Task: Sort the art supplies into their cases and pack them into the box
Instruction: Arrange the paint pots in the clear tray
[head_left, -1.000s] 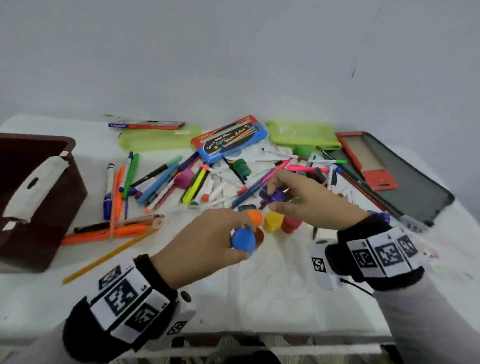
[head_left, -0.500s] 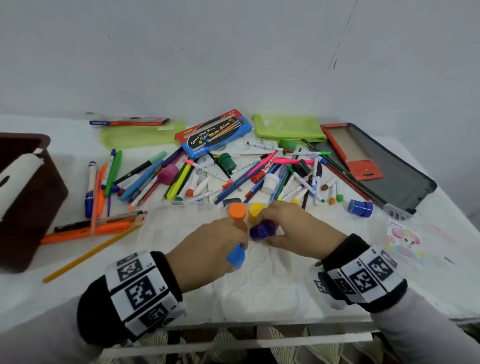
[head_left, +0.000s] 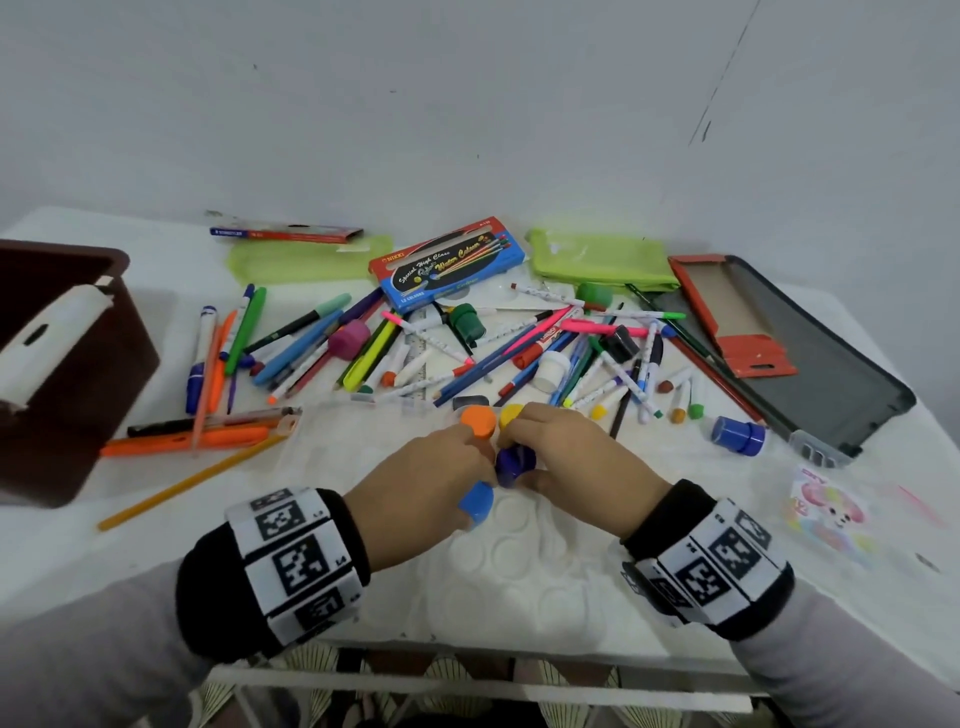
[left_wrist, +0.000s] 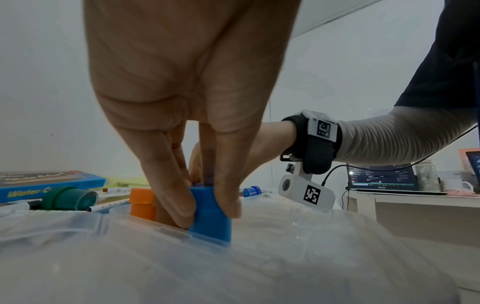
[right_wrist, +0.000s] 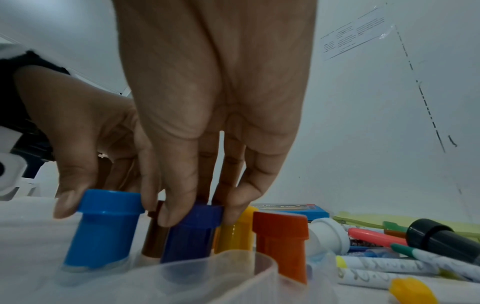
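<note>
My left hand (head_left: 441, 467) pinches a light blue paint pot (head_left: 476, 501) (left_wrist: 209, 211) (right_wrist: 103, 228) by its cap and stands it in a clear plastic tray (head_left: 524, 561) with round wells. Beside it my right hand (head_left: 545, 447) grips a dark blue paint pot (head_left: 514, 464) (right_wrist: 194, 232) from above, also set in the tray. Orange (head_left: 478, 420) (right_wrist: 281, 236), yellow (head_left: 511, 413) (right_wrist: 237, 232) and brown (right_wrist: 153, 232) pots stand just behind them. The brown box (head_left: 67, 358) sits at the far left.
A heap of pens, markers and pencils (head_left: 467, 353) covers the table's middle. Loose pots lie around: green (head_left: 466, 319), pink (head_left: 349, 336), white (head_left: 550, 368), black (head_left: 621, 344), blue (head_left: 737, 435). Green pouches (head_left: 597, 260), a blue watercolour box (head_left: 447, 265) and an open dark case (head_left: 810, 353) lie behind.
Both hands came down from above the table and toward me, bringing the light blue and dark blue pots down into the clear tray. My head view shifted left and lower.
</note>
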